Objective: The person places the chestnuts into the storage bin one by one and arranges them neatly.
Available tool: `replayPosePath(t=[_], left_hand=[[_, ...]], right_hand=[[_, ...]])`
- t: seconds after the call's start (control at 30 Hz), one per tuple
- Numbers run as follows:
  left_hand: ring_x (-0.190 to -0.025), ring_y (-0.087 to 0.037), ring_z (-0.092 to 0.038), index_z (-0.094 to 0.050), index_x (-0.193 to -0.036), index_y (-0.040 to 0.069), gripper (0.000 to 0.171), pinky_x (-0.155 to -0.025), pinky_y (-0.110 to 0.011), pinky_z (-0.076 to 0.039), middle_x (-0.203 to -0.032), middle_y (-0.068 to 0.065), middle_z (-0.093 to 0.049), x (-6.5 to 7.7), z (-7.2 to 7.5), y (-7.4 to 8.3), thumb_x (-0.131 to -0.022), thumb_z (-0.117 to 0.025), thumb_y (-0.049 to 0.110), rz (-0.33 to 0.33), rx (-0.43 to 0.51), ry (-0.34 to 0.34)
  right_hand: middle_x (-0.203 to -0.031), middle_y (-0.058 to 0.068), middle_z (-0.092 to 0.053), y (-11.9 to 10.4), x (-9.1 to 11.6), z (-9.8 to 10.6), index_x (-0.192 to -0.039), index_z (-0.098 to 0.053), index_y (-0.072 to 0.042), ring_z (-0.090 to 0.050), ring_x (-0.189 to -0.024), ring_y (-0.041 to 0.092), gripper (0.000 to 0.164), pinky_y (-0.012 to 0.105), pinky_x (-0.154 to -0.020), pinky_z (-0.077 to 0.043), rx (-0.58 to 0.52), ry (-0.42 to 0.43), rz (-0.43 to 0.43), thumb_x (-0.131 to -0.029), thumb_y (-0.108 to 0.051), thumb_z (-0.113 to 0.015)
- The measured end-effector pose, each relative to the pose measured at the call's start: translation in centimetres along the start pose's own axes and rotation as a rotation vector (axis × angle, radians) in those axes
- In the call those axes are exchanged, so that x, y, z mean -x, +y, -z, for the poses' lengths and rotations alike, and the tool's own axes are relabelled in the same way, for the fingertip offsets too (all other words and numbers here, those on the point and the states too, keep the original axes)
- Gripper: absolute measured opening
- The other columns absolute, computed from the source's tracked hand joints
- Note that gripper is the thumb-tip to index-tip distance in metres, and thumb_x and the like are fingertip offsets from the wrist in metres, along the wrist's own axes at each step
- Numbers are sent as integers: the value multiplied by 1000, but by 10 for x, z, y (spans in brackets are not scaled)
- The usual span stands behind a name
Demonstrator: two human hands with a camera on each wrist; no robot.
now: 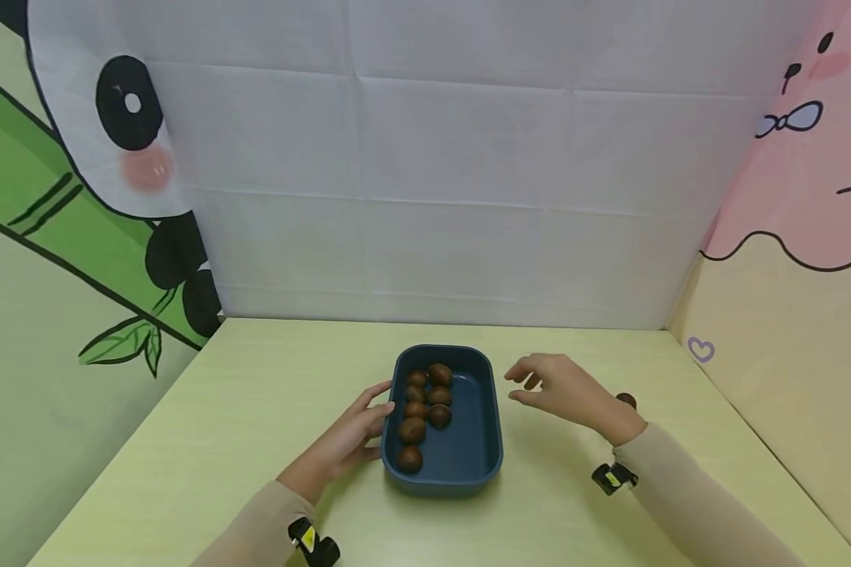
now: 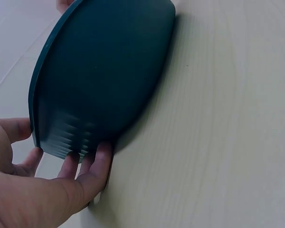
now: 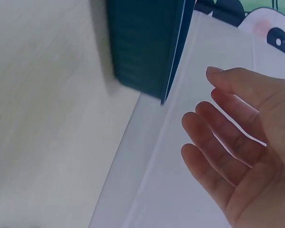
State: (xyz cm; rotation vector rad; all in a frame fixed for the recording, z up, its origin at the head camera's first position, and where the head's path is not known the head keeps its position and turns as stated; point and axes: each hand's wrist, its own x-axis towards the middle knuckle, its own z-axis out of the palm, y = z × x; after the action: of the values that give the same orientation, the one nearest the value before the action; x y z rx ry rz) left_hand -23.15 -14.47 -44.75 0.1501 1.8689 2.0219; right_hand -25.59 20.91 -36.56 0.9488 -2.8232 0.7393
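My left hand (image 1: pixel 351 439) holds the left side of a dark blue plastic box (image 1: pixel 477 425), thumb at the rim and fingers against the outer wall. The left wrist view shows the fingertips (image 2: pixel 103 151) low on the box's wall. Inside, several round, glossy brown chestnut-like things (image 1: pixel 413 430) lie in two rows along the left half. My right hand (image 1: pixel 563 390) hovers just right of the box, thumb and fingers apart and loosely bent, with nothing between them, as the right wrist view confirms. Another brown round thing (image 1: pixel 626 399) shows beyond the right wrist, partly hidden by it.
The box stands on a pale yellow-green wood-grain table (image 1: pixel 269 394). A white sheet (image 1: pixel 454 173) hangs along the table's back edge. Walls with cartoon paintings rise at the left and right sides.
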Motion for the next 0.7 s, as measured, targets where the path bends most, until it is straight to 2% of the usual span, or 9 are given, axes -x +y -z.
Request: replayPosePath(t=[0.23, 0.4, 0.53, 0.7], left_hand=[[-128, -35, -53, -20, -158, 21, 62, -94, -53, -48, -147, -23, -45, 1, 1, 0, -106, -51, 34, -1, -1, -5], [-128, -35, -54, -20, -158, 22, 63, -94, -53, -48, -147, -23, -46, 0, 1, 0, -105, -52, 35, 2, 0, -8], [-127, -34, -54, -19, -159, 22, 64, -94, -52, -48, -146, -23, -48, -1, 2, 0, -105, -52, 35, 5, 6, -14], [-129, -35, -53, -19, -159, 21, 63, -95, -53, -48, -146, -24, -47, 1, 2, 1, -106, -50, 34, 4, 1, -15]], right_hand=[[-106, -5, -70, 31, 39, 19, -112, -72, -14, -66, -87, 11, 22, 32, -76, -54, 1, 28, -97, -91, -20, -76], [-99, -6, -70, 53, 65, 27, -109, -72, -12, -66, -83, 10, 20, 30, -73, -54, -11, 47, -160, -92, -23, -75], [-92, -8, -68, 69, 86, 27, -107, -72, -9, -64, -81, 10, 20, 30, -70, -53, -12, 30, -202, -92, -22, -75], [-94, -9, -68, 87, 112, 26, -104, -72, -14, -62, -82, 10, 18, 30, -69, -51, -28, -32, -269, -90, -25, -77]])
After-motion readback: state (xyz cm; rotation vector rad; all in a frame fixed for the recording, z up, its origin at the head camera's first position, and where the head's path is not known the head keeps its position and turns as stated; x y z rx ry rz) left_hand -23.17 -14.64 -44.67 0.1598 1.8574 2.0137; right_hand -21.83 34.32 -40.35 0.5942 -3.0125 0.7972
